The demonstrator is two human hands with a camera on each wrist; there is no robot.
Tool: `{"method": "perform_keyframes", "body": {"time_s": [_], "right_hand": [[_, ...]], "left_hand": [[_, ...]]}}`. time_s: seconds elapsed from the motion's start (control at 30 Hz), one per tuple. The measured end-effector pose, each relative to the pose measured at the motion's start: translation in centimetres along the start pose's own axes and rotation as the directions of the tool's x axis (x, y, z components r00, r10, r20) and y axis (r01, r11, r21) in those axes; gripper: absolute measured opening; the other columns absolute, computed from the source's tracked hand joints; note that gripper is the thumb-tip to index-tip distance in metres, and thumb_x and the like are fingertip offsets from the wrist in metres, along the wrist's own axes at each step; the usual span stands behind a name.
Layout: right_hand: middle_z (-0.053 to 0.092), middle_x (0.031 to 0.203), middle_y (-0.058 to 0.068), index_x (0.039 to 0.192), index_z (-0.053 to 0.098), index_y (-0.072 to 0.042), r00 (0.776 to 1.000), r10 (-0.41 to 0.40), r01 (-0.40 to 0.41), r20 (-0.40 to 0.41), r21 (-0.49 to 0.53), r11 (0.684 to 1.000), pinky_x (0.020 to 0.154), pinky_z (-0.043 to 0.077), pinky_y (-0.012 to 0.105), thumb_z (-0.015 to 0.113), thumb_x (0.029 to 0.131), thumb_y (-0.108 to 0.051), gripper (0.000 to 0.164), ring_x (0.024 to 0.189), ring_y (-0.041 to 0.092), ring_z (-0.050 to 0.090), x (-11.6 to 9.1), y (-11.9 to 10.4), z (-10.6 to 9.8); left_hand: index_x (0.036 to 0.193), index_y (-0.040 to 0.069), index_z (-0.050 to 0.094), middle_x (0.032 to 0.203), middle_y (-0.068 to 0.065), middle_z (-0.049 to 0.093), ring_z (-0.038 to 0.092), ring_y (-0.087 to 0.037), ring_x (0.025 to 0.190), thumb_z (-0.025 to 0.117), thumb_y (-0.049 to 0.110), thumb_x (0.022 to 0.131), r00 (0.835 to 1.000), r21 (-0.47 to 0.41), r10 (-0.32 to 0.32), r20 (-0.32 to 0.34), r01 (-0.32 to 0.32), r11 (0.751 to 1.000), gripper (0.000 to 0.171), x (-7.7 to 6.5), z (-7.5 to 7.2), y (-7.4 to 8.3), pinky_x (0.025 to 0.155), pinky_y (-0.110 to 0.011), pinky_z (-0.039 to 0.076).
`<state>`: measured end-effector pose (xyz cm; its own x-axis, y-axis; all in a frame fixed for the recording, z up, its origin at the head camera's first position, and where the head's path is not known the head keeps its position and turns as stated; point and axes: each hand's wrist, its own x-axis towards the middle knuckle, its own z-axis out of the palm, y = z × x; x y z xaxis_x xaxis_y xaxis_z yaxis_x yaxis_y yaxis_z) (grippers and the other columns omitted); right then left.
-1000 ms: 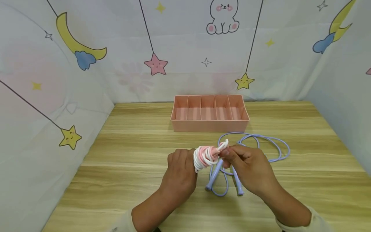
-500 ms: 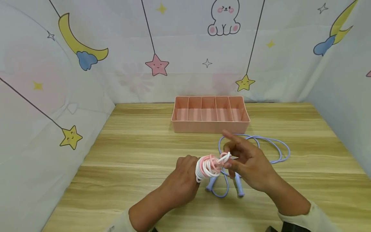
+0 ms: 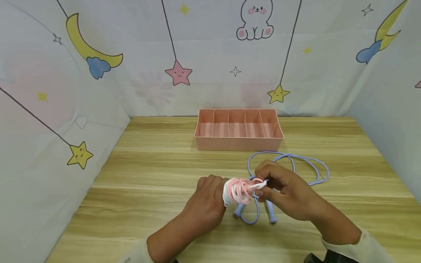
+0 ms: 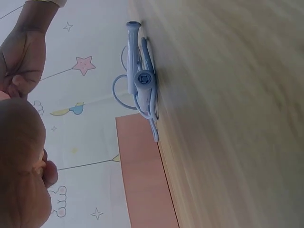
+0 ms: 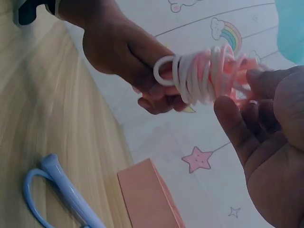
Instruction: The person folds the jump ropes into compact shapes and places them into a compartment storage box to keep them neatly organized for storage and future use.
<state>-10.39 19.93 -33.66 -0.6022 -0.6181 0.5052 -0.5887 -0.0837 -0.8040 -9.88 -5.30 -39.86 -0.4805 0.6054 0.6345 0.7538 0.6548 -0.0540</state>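
Pink and white rope [image 3: 237,190] sits coiled above the table [image 3: 158,164] in the head view; my left hand [image 3: 208,202] grips one end, seemingly to steady it, while my right hand [image 3: 291,193] pinches the loop [image 3: 260,185] opposite; lilac skipping rope [image 3: 271,212] lies near, a divided box [image 3: 239,144] behind; the left wrist view shows the lilac handles [image 4: 133,61] but hides what my left fingers [image 4: 50,173] clasp; the right wrist view shows those fingers curled round the bundle's end, likely leaving the coils reachable.
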Motion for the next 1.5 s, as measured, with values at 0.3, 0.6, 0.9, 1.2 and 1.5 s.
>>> {"method": "perform_keyframes", "body": {"time_s": [0.3,0.6,0.9,1.2,1.5], "right_hand": [[0.053,0.117,0.005,0.108,0.06,-0.013,0.993,0.026,-0.063,-0.118,-0.324,0.944,0.093,0.039,0.038,0.042,0.111,-0.022,0.02,0.11,0.024,0.048,0.5,-1.4,1.7],[0.045,0.127,0.019,0.096,0.063,-0.015,0.971,-0.206,0.04,-0.124,-0.761,0.648,0.093,0.024,0.052,0.041,0.11,-0.038,0.035,0.12,0.039,0.04,0.9,-1.1,6.7],[0.048,0.127,0.018,0.107,0.067,-0.013,0.966,-0.184,-0.007,-0.183,-0.726,0.687,0.092,0.036,0.043,0.045,0.109,-0.04,0.034,0.111,0.033,0.046,0.4,-0.1,6.2],[0.051,0.129,0.023,0.126,0.059,0.007,0.926,-0.226,-0.042,-0.303,-0.675,0.736,0.097,0.041,0.022,0.048,0.108,-0.026,0.039,0.115,0.033,0.053,0.6,0.1,5.8],[0.056,0.131,0.023,0.134,0.055,0.009,0.905,-0.303,0.021,-0.3,-0.678,0.734,0.104,0.041,0.025,0.052,0.103,-0.019,0.042,0.117,0.035,0.057,1.4,0.8,5.6]], "left_hand": [[0.104,0.001,0.052,0.081,-0.006,0.04,0.041,-0.024,0.072,0.03,0.013,0.106,0.996,0.283,-0.092,0.004,0.087,0.955,0.025,0.1,0.5,0.5,0.068,-0.036,0.033],[0.096,0.003,0.052,0.074,-0.005,0.039,0.04,-0.023,0.065,0.03,0.011,0.103,0.962,0.418,-0.271,0.035,0.233,0.878,0.024,0.5,0.6,1.5,0.063,-0.035,0.033],[0.111,-0.003,0.055,0.079,-0.007,0.047,0.044,-0.023,0.069,0.044,0.011,0.1,0.937,0.244,-0.344,0.065,0.319,0.916,0.021,0.5,0.3,1.3,0.063,-0.035,0.033],[0.115,-0.005,0.055,0.097,-0.01,0.059,0.052,-0.022,0.078,0.071,0.006,0.091,0.935,-0.078,-0.348,0.06,0.352,0.933,0.031,0.5,0.3,1.6,0.067,-0.034,0.035],[0.102,0.007,0.057,0.087,0.001,0.053,0.051,-0.015,0.08,0.056,0.012,0.105,0.895,-0.397,-0.388,0.219,0.445,0.803,0.006,1.4,-0.4,1.6,0.072,-0.035,0.04]]}}
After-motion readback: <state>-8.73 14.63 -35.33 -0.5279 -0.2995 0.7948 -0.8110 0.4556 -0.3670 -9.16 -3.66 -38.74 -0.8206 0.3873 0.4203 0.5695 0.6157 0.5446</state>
